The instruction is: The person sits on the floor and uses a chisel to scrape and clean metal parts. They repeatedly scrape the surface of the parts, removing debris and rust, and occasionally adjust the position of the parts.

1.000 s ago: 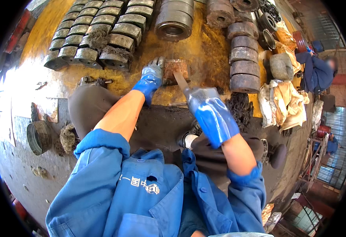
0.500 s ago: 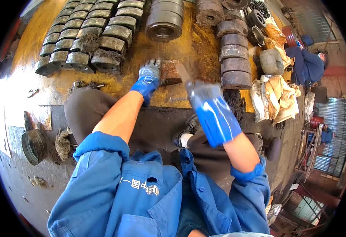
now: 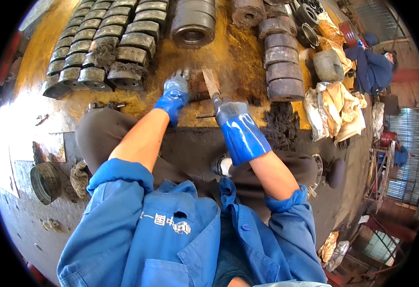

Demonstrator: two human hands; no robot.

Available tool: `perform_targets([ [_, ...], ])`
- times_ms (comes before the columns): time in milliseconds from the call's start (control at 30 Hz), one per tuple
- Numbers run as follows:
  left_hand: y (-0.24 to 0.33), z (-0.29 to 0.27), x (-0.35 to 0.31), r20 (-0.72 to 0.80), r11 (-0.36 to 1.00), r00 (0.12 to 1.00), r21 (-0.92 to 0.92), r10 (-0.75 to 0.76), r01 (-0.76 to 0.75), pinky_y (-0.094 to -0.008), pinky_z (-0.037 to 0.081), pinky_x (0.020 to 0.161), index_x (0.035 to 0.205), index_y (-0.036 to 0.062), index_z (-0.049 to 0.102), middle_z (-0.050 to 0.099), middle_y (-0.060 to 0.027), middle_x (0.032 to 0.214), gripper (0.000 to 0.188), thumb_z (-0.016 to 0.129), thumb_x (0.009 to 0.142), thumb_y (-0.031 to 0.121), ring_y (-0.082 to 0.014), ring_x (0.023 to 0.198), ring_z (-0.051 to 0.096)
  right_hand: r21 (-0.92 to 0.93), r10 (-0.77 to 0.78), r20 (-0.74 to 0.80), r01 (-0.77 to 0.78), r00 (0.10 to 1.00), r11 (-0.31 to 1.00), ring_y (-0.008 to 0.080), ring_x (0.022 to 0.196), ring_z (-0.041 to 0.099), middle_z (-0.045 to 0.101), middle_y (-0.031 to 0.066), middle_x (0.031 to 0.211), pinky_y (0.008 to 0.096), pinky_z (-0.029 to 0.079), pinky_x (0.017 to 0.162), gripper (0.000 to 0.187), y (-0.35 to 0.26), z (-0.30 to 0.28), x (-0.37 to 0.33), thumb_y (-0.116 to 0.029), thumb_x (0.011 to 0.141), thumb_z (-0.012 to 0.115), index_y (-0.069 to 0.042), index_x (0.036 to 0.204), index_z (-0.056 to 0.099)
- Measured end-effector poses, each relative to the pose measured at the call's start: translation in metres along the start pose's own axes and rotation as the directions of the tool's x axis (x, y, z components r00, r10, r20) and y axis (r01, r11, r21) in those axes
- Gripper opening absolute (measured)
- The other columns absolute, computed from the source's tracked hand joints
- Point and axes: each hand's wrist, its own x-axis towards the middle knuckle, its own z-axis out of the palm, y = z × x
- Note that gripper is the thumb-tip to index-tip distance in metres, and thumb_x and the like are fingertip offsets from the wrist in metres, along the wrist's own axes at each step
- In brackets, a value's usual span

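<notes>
My left hand (image 3: pixel 175 92), in a blue coated glove, lies with its fingers stretched forward against the left side of a rusty brown block (image 3: pixel 197 88) on the yellow table. The fingertips are partly smeared by motion. In a matching glove, my right hand (image 3: pixel 233 114) is closed round the handle of a flat-bladed scraper (image 3: pixel 210 81). Its blade points away from me, over the block's right side. A short metal rod (image 3: pixel 205 115) lies near the table's front edge, just left of my right hand.
Rows of dark curved metal blocks (image 3: pixel 94 74) stand at the far left, with fibrous scrap on top. A steel cylinder (image 3: pixel 192 33) lies ahead. To the right are stacked rusty rings (image 3: pixel 286 88), a dark shaggy clump (image 3: pixel 282 126) and cloth bags (image 3: pixel 338 112). Another person (image 3: pixel 374 74) bends beyond.
My right hand has drawn left and slightly down with the scraper, whose blade has shifted left over the block. My left hand and the block sit slightly further left in view.
</notes>
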Motion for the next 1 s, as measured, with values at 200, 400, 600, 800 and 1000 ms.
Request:
perform_targets([
  [200, -0.015, 0.020, -0.005, -0.087, 0.997, 0.995, 0.060, 0.044, -0.039, -0.0455, 0.039, 0.117, 0.157, 0.0106, 0.030, 0.041, -0.0197, 0.156, 0.108, 0.086, 0.073, 0.049, -0.0393, 0.142, 0.043, 0.027, -0.003, 0.025, 0.002, 1.000, 1.000, 0.0377, 0.091, 0.070, 0.071, 0.0216, 0.104, 0.0458, 0.054, 0.077, 0.029, -0.013, 0.004, -0.011, -0.013, 0.098, 0.052, -0.001, 0.122, 0.064],
  [400, -0.001, 0.009, -0.003, -0.104, 0.999, 0.994, 0.017, 0.033, -0.031, -0.0484, 0.038, 0.117, 0.155, 0.0112, 0.033, 0.041, -0.0200, 0.155, 0.106, 0.087, 0.072, 0.049, -0.0396, 0.141, 0.043, 0.045, -0.035, -0.054, 0.037, 0.998, 0.998, 0.0382, 0.094, 0.069, 0.071, 0.0216, 0.107, 0.0461, 0.054, 0.080, 0.032, 0.000, -0.004, -0.012, -0.010, 0.096, 0.053, -0.001, 0.125, 0.063],
  [600, -0.009, 0.016, 0.002, -0.140, 0.997, 0.988, 0.003, 0.071, -0.071, -0.0471, 0.037, 0.118, 0.154, 0.0092, 0.036, 0.043, -0.0204, 0.154, 0.109, 0.088, 0.068, 0.053, -0.0390, 0.142, 0.043, 0.060, -0.055, -0.118, 0.063, 0.991, 0.996, 0.0386, 0.097, 0.069, 0.071, 0.0216, 0.111, 0.0463, 0.053, 0.083, 0.036, 0.004, 0.003, -0.018, -0.007, 0.094, 0.053, -0.001, 0.128, 0.061],
  [800, -0.044, 0.045, 0.009, -0.307, 0.958, 0.940, -0.191, 0.148, -0.213, -0.0455, 0.040, 0.117, 0.149, 0.0043, 0.040, 0.045, -0.0222, 0.152, 0.113, 0.096, 0.060, 0.048, -0.0393, 0.140, 0.045, 0.042, -0.008, -0.092, 0.012, 0.996, 0.999, 0.0375, 0.102, 0.068, 0.069, 0.0209, 0.110, 0.0463, 0.051, 0.089, 0.046, 0.007, -0.017, -0.034, -0.002, 0.087, 0.055, 0.002, 0.133, 0.056],
  [1000, -0.048, 0.051, 0.005, -0.146, 0.992, 0.989, -0.122, 0.011, -0.029, -0.0463, 0.039, 0.117, 0.154, 0.0090, 0.030, 0.044, -0.0181, 0.153, 0.119, 0.094, 0.062, 0.051, -0.0388, 0.140, 0.045, 0.008, 0.074, 0.116, -0.076, 0.991, 0.997, 0.0372, 0.103, 0.068, 0.069, 0.0204, 0.112, 0.0467, 0.051, 0.089, 0.049, -0.022, -0.025, -0.059, -0.006, 0.088, 0.058, 0.001, 0.137, 0.053],
])
